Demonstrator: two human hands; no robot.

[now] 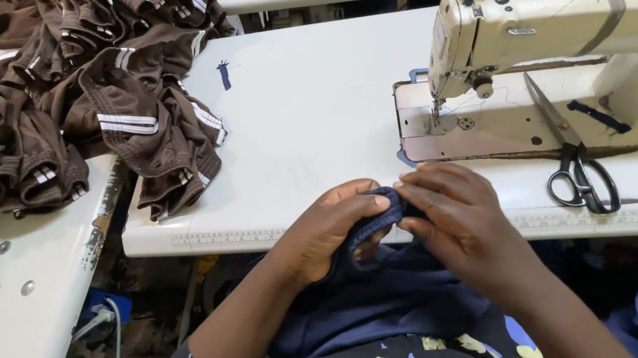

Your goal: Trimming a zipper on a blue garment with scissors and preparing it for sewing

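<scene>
Head view: I see both hands pinching navy fabric (368,299) at surface (303,116) edge.
L grip (328,228): closed on fabric's folded hem.
R grip (460,215): closed on same hem, steadying it nr sewing machine (546,62).

Left hand (324,236) curls with the thumb on top; right hand (463,220) lies over it, fingers pinched; both forearms bent inward.

This is a garment sewing workshop: an industrial sewing machine (579,67) on a white worktable (303,116), black scissors (583,176), and a heap of brown striped garments (86,71).
</scene>
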